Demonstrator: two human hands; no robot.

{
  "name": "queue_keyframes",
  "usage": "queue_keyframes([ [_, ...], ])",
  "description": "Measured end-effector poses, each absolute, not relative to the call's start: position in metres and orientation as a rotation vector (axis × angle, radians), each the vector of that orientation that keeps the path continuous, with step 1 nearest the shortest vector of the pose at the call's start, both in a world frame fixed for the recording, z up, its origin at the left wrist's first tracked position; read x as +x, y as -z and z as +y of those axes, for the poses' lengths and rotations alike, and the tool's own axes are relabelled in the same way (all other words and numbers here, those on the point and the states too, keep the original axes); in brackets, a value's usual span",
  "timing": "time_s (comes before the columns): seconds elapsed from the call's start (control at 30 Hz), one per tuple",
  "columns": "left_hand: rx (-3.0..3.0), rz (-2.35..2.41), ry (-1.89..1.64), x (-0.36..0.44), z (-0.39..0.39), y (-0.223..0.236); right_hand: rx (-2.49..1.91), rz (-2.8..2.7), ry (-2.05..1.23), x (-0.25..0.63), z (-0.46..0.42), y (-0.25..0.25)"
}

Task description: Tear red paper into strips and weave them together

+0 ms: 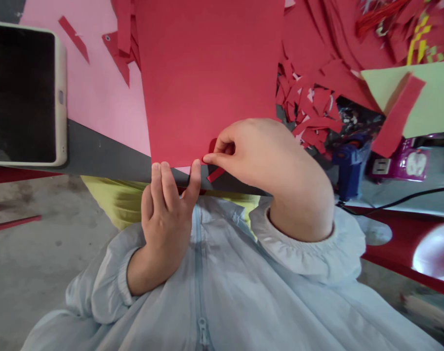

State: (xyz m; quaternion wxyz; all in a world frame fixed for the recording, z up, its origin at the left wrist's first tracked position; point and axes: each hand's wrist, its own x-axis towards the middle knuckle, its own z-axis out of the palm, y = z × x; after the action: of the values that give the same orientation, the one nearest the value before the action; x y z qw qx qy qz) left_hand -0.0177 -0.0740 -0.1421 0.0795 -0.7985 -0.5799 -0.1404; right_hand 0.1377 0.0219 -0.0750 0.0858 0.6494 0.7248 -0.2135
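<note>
A large red sheet (211,73) lies in front of me on pink paper, its near edge close to the table's edge. The fingers of my left hand (165,207) are stretched out and apart, their tips resting at that near edge. My right hand (269,151) is bent over the sheet's near right part, thumb and index finger pinched together on a narrow red paper strip (216,174). One end of the strip sticks out below the thumb; the rest is partly hidden by the fingers.
A phone (22,92) in a pale case lies at left. Red scraps (310,102) are heaped at right, beside a blue tool (348,165), a purple box (408,161) and pale green paper (427,97) with a red strip across it. A red fish-like cutout (117,53) lies at upper left.
</note>
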Motion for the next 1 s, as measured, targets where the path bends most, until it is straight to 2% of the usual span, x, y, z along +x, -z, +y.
queue_keyframes([
  [0.3,-2.411,-1.738,0.371,-0.016,-0.076,0.145,1.917,2.177,0.612,0.137,0.023,0.076],
  [0.5,-2.428,-1.807,0.559,-0.019,-0.075,0.145,1.923,2.22,0.6,0.138,0.021,0.076],
  [0.77,-2.559,-1.723,0.366,-0.02,-0.078,0.132,1.907,2.171,0.625,0.137,0.024,0.076],
  [1.0,-2.597,-1.552,0.438,-0.009,-0.081,0.135,1.89,2.077,0.649,0.135,0.028,0.074],
])
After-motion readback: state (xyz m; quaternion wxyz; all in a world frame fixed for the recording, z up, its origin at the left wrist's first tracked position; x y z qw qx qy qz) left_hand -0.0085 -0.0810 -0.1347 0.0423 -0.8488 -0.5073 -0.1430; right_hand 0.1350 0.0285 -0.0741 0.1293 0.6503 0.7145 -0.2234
